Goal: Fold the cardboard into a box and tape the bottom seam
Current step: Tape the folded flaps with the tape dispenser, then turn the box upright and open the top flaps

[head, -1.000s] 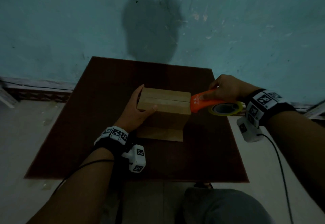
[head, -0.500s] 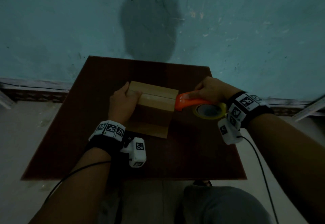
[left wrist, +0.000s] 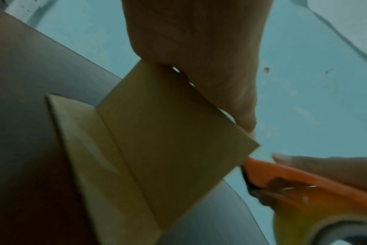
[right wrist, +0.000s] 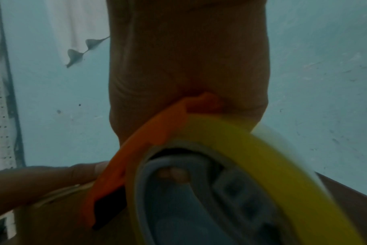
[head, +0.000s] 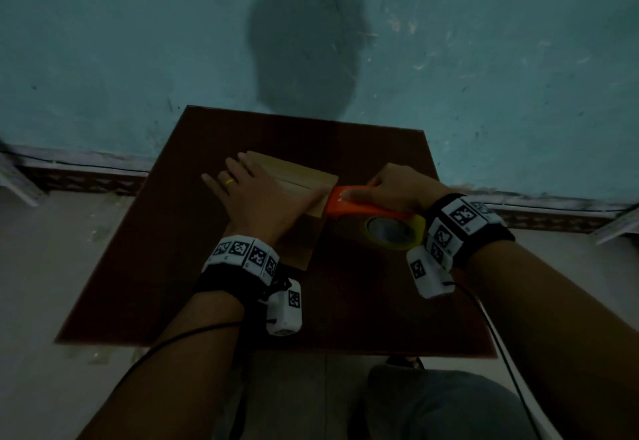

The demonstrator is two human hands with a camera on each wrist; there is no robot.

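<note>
Taping step, by my read: box (head: 294, 180) stands on the table (head: 145, 267) with the folded flaps up, seam unsealed. Left hand (head: 254, 199) lies flat on top, fingers straight, pinning the flaps. Right hand (head: 392, 185) is wrapped round the orange tape dispenser (head: 359, 206) — nose at the box's right edge. Next: anchor the tape there, then pull along the seam.

The head view looks steeply down on the surface (head: 173, 267) from above. Both wrist views sit close, aimed along the hands, sharing the orange tape dispenser (left wrist: 304, 190).
</note>
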